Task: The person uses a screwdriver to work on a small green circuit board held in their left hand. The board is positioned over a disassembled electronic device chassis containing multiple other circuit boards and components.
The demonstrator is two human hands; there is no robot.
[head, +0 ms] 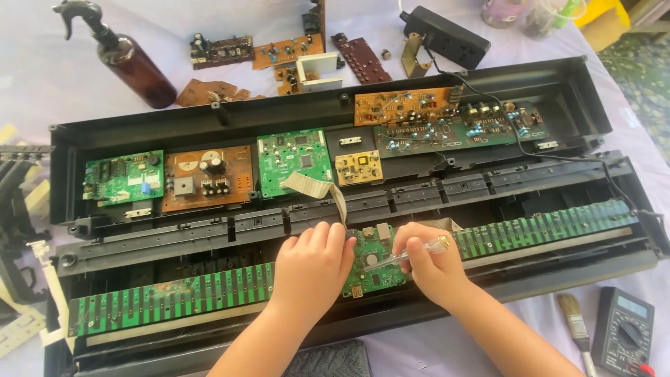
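An opened black keyboard case lies across the table with several circuit boards inside. My left hand rests fingers-down on a small green circuit board at the front middle of the case. My right hand holds a clear-handled screwdriver, its tip pointing left onto that same board. A long green key-contact strip runs along the front on both sides of the board. A grey ribbon cable curls from a green board behind down toward my hands.
A brown spray bottle stands at the back left beside loose circuit boards. A black power strip sits at the back. A paintbrush and a black multimeter lie at the front right. Black key parts are at left.
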